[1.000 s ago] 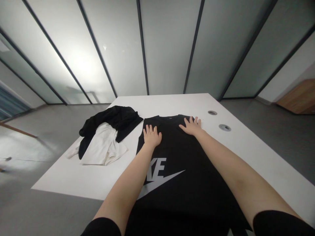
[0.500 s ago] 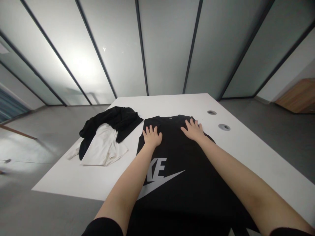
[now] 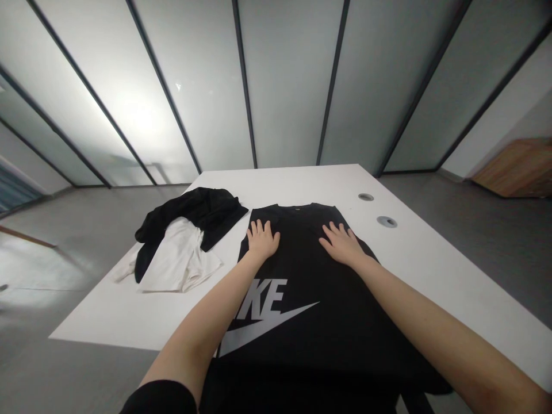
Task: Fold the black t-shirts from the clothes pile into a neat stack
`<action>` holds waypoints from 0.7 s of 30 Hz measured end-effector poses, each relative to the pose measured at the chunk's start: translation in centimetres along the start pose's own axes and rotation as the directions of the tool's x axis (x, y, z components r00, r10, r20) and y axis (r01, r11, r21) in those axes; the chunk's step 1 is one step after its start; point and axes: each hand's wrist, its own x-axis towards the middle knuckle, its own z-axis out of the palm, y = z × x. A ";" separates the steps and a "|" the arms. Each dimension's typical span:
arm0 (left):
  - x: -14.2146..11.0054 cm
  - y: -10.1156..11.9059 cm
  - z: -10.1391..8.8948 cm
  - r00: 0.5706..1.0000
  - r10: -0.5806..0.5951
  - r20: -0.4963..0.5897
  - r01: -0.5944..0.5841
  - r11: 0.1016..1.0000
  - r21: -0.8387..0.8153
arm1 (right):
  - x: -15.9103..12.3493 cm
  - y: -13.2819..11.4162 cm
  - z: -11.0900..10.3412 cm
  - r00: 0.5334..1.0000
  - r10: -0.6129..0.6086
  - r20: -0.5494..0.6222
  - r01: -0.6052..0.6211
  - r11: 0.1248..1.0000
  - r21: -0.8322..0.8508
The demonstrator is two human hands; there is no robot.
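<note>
A black T-shirt [image 3: 319, 322] with a large grey logo lies flat on the white table [image 3: 431, 264], collar towards the far side. My left hand [image 3: 261, 240] rests palm down on its upper left part, fingers spread. My right hand [image 3: 341, 243] lies flat on the upper right part, fingers apart too. Neither hand holds anything.
A crumpled black garment [image 3: 202, 210] lies over a white garment [image 3: 179, 261] at the table's left edge. Two round cable ports [image 3: 387, 221] sit in the table to the right. Frosted glass wall panels stand behind. A wooden cabinet [image 3: 517, 167] is at far right.
My right hand has slid towards me down the shirt, away from the collar. My left hand has stayed nearly where it was.
</note>
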 end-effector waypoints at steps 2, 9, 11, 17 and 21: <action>-1.0 -0.6 -0.3 1.000 -0.019 0.011 0.019 0.999 0.032 | -1.1 -0.6 -0.1 1.000 0.022 0.012 -0.022 1.000 -0.006; -3.3 -2.0 0.8 1.000 -0.015 0.027 0.012 0.997 0.079 | -1.7 -2.0 0.7 0.992 0.126 0.001 -0.126 0.992 0.013; -2.4 -2.1 1.0 0.999 -0.024 0.026 0.022 0.998 0.061 | -0.7 -1.9 1.0 0.992 0.123 -0.007 -0.122 0.992 0.027; 1.8 -2.4 1.0 0.999 -0.033 0.013 0.033 0.999 0.016 | 3.6 -1.3 0.9 0.994 0.103 -0.041 -0.099 0.992 0.083; 3.6 -2.8 1.4 0.999 -0.042 -0.007 0.042 0.999 -0.015 | 5.4 -1.8 0.5 0.993 0.102 -0.063 -0.094 0.989 0.118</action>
